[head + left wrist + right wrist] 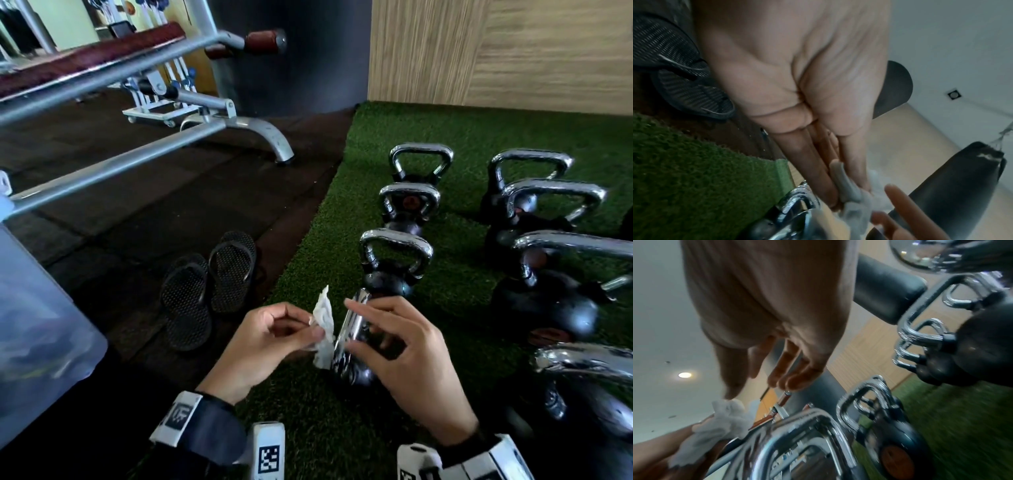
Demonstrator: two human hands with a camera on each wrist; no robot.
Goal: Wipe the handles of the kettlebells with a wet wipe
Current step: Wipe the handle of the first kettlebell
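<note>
Several black kettlebells with chrome handles stand in two rows on green turf [462,137]. The nearest one in the left row [352,373] sits between my hands, its handle [347,329] end-on to me. My left hand [308,329] pinches a crumpled white wet wipe [323,322] just left of that handle. My right hand [363,323] hovers over the handle with loosely curved fingers. In the right wrist view the fingertips [789,382] stay apart from the handle [803,423] and the thumb points toward the wipe [715,431]. The left wrist view shows the wipe [865,203] between thumb and fingers.
Behind the near kettlebell stand three more [397,257] in the left row, and the right row [555,195] runs beside them. Black sandals [209,291] lie on the dark floor at left. A weight bench frame [137,102] and a translucent bin [41,325] stand further left.
</note>
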